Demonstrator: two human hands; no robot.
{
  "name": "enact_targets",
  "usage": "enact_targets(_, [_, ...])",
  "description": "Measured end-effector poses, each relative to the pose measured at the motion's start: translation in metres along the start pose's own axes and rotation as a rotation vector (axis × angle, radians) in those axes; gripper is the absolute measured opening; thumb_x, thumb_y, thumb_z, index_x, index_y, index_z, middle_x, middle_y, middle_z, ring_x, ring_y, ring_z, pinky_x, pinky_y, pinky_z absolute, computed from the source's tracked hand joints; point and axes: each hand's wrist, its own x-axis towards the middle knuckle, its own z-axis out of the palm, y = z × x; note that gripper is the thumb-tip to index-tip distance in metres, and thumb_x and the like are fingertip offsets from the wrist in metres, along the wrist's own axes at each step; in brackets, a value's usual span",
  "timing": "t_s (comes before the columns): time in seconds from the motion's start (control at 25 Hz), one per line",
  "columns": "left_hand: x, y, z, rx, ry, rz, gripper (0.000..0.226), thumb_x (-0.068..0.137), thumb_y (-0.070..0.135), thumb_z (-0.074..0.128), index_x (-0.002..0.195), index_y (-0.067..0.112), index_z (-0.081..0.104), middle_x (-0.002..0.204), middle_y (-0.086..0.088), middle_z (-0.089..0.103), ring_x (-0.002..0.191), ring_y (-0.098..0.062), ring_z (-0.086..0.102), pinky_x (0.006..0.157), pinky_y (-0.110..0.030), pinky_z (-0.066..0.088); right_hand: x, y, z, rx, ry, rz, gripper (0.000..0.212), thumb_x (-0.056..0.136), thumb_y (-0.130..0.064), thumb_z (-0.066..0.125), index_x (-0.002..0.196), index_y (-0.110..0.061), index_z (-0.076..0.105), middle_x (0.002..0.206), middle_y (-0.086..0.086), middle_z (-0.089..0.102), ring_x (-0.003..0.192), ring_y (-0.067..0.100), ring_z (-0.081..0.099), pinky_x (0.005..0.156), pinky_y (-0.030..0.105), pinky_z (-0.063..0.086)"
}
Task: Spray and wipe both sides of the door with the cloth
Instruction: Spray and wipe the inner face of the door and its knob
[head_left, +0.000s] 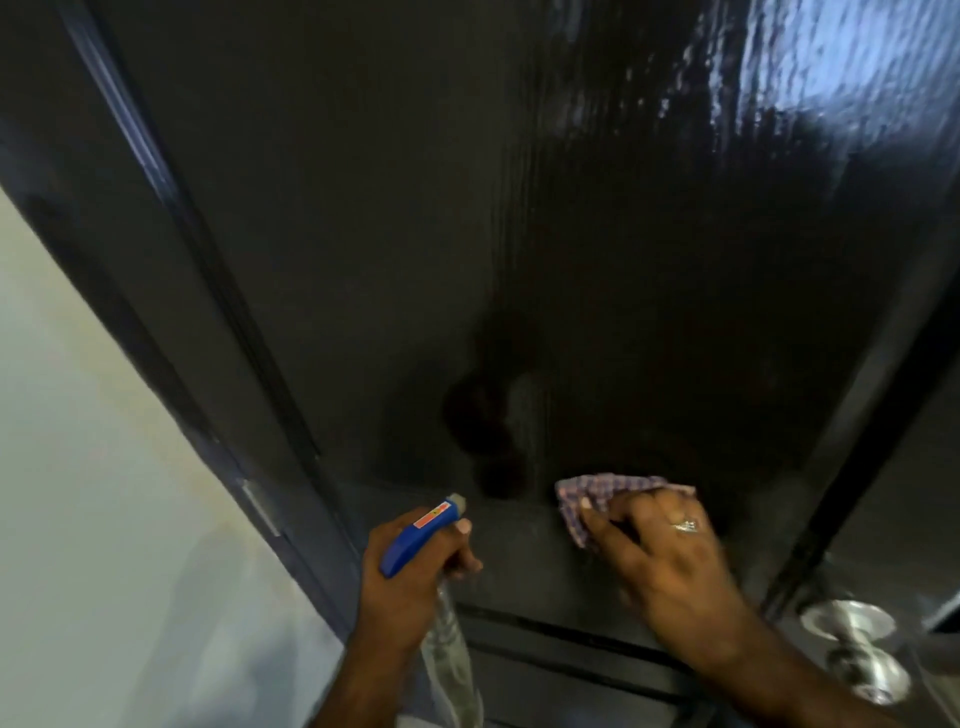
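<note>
A dark, glossy door filled the view, with a pale wall to its left and light reflecting off its upper right. The right hand, one ring on a finger, pressed a single checked cloth flat against the door panel, fingers spread over it. The left hand was curled around the neck of one spray bottle; its blue head ran up and to the right, nozzle pointing at the door, clear body hanging below the fist. Its forefinger seemed to rest by the trigger, though blur hid this. One metal door handle sat at lower right.
</note>
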Motion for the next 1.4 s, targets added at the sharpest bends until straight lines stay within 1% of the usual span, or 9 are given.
enact_targets(0.12, [-0.003, -0.009, -0.026, -0.032, 0.144, 0.004, 0.035, 0.088, -0.014, 0.066, 0.069, 0.013, 0.079, 0.057, -0.011, 0.068, 0.049, -0.013, 0.065, 0.05, -0.02, 0.056, 0.062, -0.053, 0.047, 0.324, -0.056, -0.037, 0.03, 0.11, -0.004, 0.053, 0.132, -0.003, 0.074, 0.129, 0.011, 0.072, 0.115, 0.025, 0.068, 0.103, 0.041, 0.054])
enact_targets(0.2, [0.007, -0.023, -0.035, -0.04, 0.173, -0.033, 0.027, 0.086, -0.018, 0.062, 0.085, 0.005, 0.076, 0.055, -0.003, 0.069, 0.047, -0.009, 0.064, 0.049, -0.018, 0.056, 0.083, -0.073, 0.068, 0.489, -0.062, -0.083, 0.03, 0.11, -0.005, 0.054, 0.135, -0.004, 0.072, 0.133, 0.009, 0.074, 0.122, 0.021, 0.067, 0.109, 0.031, 0.051])
enact_targets(0.36, [0.021, -0.045, -0.029, 0.01, 0.098, -0.163, 0.038, 0.096, -0.006, 0.06, 0.073, 0.016, 0.081, 0.052, -0.006, 0.066, 0.045, -0.009, 0.063, 0.052, -0.027, 0.057, 0.068, -0.068, 0.058, 0.224, -0.019, -0.114, 0.034, 0.111, -0.016, 0.047, 0.139, -0.013, 0.065, 0.128, 0.008, 0.067, 0.113, 0.032, 0.059, 0.103, 0.045, 0.046])
enact_targets(0.48, [0.007, -0.019, 0.024, 0.003, 0.007, -0.02, 0.011, 0.084, 0.0, 0.071, 0.084, 0.007, 0.08, 0.057, -0.01, 0.069, 0.052, -0.012, 0.065, 0.054, -0.02, 0.057, 0.031, -0.034, 0.026, 0.296, 0.038, 0.174, 0.029, 0.113, -0.022, 0.055, 0.131, -0.01, 0.074, 0.122, 0.012, 0.071, 0.106, 0.031, 0.061, 0.094, 0.046, 0.05])
enact_targets(0.64, [0.007, -0.004, 0.084, -0.035, -0.215, 0.069, 0.03, 0.085, -0.009, 0.069, 0.077, 0.017, 0.082, 0.058, -0.019, 0.069, 0.051, -0.018, 0.067, 0.054, -0.022, 0.058, -0.048, 0.016, -0.029, 0.055, 0.052, 0.336, 0.04, 0.101, -0.021, 0.072, 0.139, -0.01, 0.072, 0.118, 0.019, 0.066, 0.098, 0.039, 0.064, 0.087, 0.05, 0.055])
enact_targets(0.8, [0.008, 0.015, 0.125, -0.06, -0.44, 0.095, 0.011, 0.072, 0.036, 0.079, 0.07, 0.026, 0.082, 0.064, -0.023, 0.07, 0.059, -0.029, 0.07, 0.057, -0.029, 0.057, -0.069, 0.032, -0.063, -0.014, 0.16, 0.591, 0.035, 0.107, -0.035, 0.063, 0.138, -0.02, 0.069, 0.134, 0.015, 0.054, 0.107, 0.029, 0.067, 0.086, 0.042, 0.063])
enact_targets(0.96, [0.011, 0.022, 0.152, -0.009, -0.571, 0.144, 0.033, 0.075, 0.043, 0.073, 0.075, 0.01, 0.077, 0.066, -0.019, 0.071, 0.063, -0.032, 0.07, 0.06, -0.032, 0.056, -0.039, 0.035, -0.07, -0.006, 0.319, 0.679, 0.045, 0.105, -0.026, 0.068, 0.147, -0.011, 0.061, 0.143, 0.018, 0.05, 0.122, 0.026, 0.06, 0.105, 0.03, 0.053])
enact_targets(1.16, [0.006, 0.017, 0.166, 0.028, -0.631, 0.14, 0.028, 0.077, 0.039, 0.073, 0.07, 0.012, 0.075, 0.065, -0.017, 0.07, 0.063, -0.032, 0.07, 0.06, -0.032, 0.056, -0.087, 0.031, -0.058, -0.051, 0.092, 0.497, 0.045, 0.099, -0.014, 0.07, 0.144, -0.011, 0.068, 0.146, 0.018, 0.053, 0.125, 0.04, 0.06, 0.107, 0.049, 0.049])
enact_targets(1.4, [0.008, 0.019, 0.175, 0.065, -0.671, 0.117, 0.032, 0.074, 0.046, 0.07, 0.078, 0.016, 0.077, 0.066, -0.018, 0.07, 0.065, -0.034, 0.071, 0.062, -0.035, 0.057, -0.119, 0.056, -0.077, -0.089, 0.127, 0.48, 0.026, 0.103, -0.017, 0.071, 0.128, -0.012, 0.078, 0.131, 0.015, 0.066, 0.113, 0.035, 0.067, 0.097, 0.042, 0.055])
